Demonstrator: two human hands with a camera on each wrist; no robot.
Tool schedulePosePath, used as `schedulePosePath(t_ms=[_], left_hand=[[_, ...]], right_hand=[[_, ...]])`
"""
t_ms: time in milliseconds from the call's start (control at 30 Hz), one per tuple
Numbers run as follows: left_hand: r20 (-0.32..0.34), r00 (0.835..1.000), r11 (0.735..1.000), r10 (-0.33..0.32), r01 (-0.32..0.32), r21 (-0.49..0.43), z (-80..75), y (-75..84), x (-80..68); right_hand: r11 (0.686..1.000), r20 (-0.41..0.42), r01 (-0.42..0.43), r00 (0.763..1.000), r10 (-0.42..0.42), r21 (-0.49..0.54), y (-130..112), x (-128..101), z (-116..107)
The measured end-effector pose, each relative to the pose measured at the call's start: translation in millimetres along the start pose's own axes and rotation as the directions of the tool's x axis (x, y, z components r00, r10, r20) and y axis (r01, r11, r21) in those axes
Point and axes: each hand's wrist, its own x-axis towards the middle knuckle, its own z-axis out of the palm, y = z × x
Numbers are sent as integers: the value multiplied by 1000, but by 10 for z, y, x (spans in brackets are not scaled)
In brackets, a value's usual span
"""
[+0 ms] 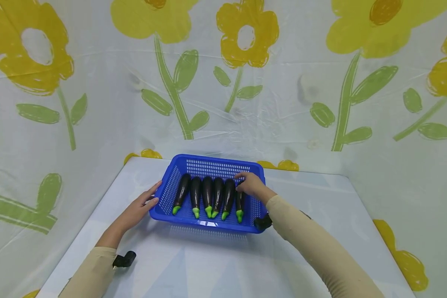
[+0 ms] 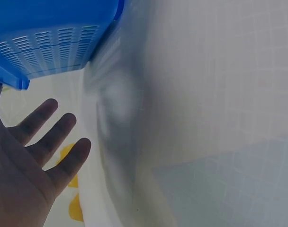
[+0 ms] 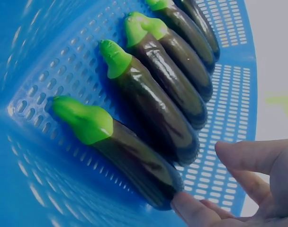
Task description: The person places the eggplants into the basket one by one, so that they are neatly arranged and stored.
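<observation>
Several dark eggplants [image 1: 207,192] with bright green caps lie side by side in a blue perforated plastic basket [image 1: 208,224], caps toward the person. My right hand [image 1: 251,185] reaches over the basket's right side to the far end of the rightmost eggplant [image 3: 134,163]. In the right wrist view, one fingertip [image 3: 193,208] meets or nearly meets that eggplant's dark end, while another finger stands apart from it. At the basket's left rim is my left hand [image 1: 137,209], fingers extended. The left wrist view has three spread fingers [image 2: 63,137] below the basket wall [image 2: 54,47].
The basket stands on a white-covered table [image 1: 164,265]. Behind and around it hangs a white curtain [image 1: 283,111] printed with yellow flowers. Small black wrist devices, one at the left wrist [image 1: 124,259] and one at the right [image 1: 262,222], stick out beside the sleeves.
</observation>
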Motion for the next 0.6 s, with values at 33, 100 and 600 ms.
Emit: schedulePosePath(t_ms=[33,100,600], left_hand=[[0,1000,1000,2,-2,-1,-2,-2,0],[0,1000,1000,7,-7,-1,-4,-6,1],[-2,1000,1000,22,-22,16,-26,32,-18]], right_hand=[[1000,1,6,1000,-6,0,5,-4,-11],[1000,1,26,1000,-26,-6,10,-14,-34],[986,55,122,990,-129,113,144,-88,-223]])
